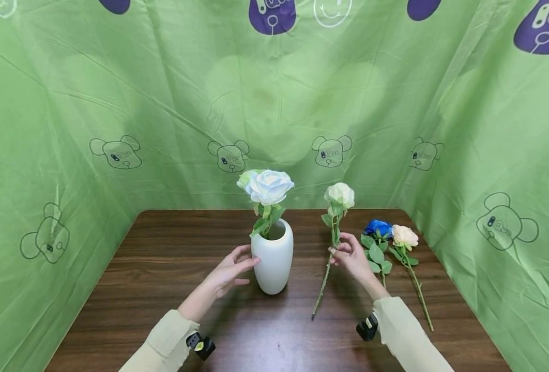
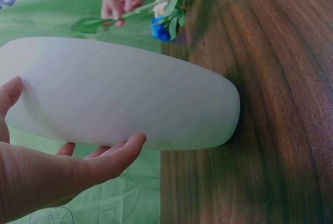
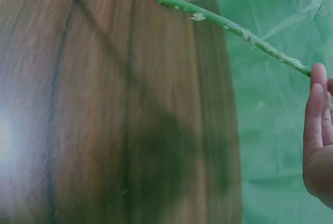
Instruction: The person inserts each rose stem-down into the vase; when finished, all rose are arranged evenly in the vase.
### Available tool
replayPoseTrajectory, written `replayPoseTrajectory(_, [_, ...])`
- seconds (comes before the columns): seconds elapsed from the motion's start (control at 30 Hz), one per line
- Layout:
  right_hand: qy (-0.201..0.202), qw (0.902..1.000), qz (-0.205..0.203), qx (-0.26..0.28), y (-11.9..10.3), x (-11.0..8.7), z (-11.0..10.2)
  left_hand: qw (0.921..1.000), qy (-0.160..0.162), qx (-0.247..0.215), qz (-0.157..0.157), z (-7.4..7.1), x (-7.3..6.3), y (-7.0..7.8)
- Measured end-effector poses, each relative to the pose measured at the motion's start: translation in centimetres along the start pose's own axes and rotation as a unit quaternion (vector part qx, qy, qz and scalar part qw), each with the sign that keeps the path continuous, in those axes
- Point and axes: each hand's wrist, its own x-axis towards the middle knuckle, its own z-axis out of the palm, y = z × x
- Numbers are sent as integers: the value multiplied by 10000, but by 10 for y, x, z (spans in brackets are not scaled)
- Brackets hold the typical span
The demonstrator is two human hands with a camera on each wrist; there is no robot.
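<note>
A white vase (image 1: pixel 274 263) stands upright on the wooden table, holding a pale blue rose (image 1: pixel 271 187) with a greenish-white bloom (image 1: pixel 246 178) partly hidden behind it. Along the vase's left side is my left hand (image 1: pixel 232 269), its thumb touching the front and its fingers loosely spread; some fingertips are hidden behind the vase. My right hand (image 1: pixel 352 257) pinches the stem of a white rose (image 1: pixel 339 195) to the right of the vase. That rose is upright and slightly tilted, bloom up, its bare green stem (image 3: pixel 229 25) slanting down towards the vase side.
To the right of my right hand, a blue rose (image 1: pixel 379 228) and a peach rose (image 1: pixel 405 236) lie on the table (image 1: pixel 163 268). Green printed cloth (image 1: pixel 274 103) encloses the table's back and both sides.
</note>
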Motion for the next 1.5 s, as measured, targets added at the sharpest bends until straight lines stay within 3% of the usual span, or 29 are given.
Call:
replayPoseTrajectory(0.13, [-203, 9938, -820, 728, -14, -2, 6, 10000, 4, -21, 5, 0, 0, 0])
replayPoseTrajectory(0.17, [-342, 9879, -1096, 1043, 2, 6, 1, 10000, 9, -24, 7, 0, 0, 0])
replayPoseTrajectory(0.2, [-394, 9845, -1191, 1222, -4, 6, 2, 10000, 16, -23, 4, 0, 0, 0])
replayPoseTrajectory(0.27, [-552, 9721, -1564, 1659, 27, 24, -10, 10000, 22, -10, -2, 1, 0, 1])
replayPoseTrajectory(0.3, [-590, 9663, -1660, 1874, 28, 27, -11, 10000, 21, -1, -4, 1, 0, 1])
replayPoseTrajectory(0.37, [-346, 9653, -1747, 1908, 26, 33, -11, 10000, 25, 12, -5, 1, 0, 1])
replayPoseTrajectory(0.5, [287, 9659, -1500, 2092, -65, 5, 18, 10000, 19, 14, -7, 0, 1, 1])
replayPoseTrajectory(0.63, [540, 9582, -1269, 2506, -108, 2, 30, 10000, 27, 8, 1, 0, 1, 1])
replayPoseTrajectory(0.77, [829, 9540, -1214, 2615, -130, 5, 37, 10000, 39, 11, 3, 0, 1, 1])
replayPoseTrajectory(1.13, [1304, 9175, -1938, 3219, -167, 23, 56, 10000, 17, 25, -27, 0, 0, 1])
replayPoseTrajectory(1.27, [1467, 9211, -2222, 2840, -172, 32, 64, 10000, 18, 25, -28, 0, 0, 2])
replayPoseTrajectory(1.5, [1005, 9530, -2301, 1698, -170, 34, 84, 10000, 4, 2, -36, 0, 0, 2])
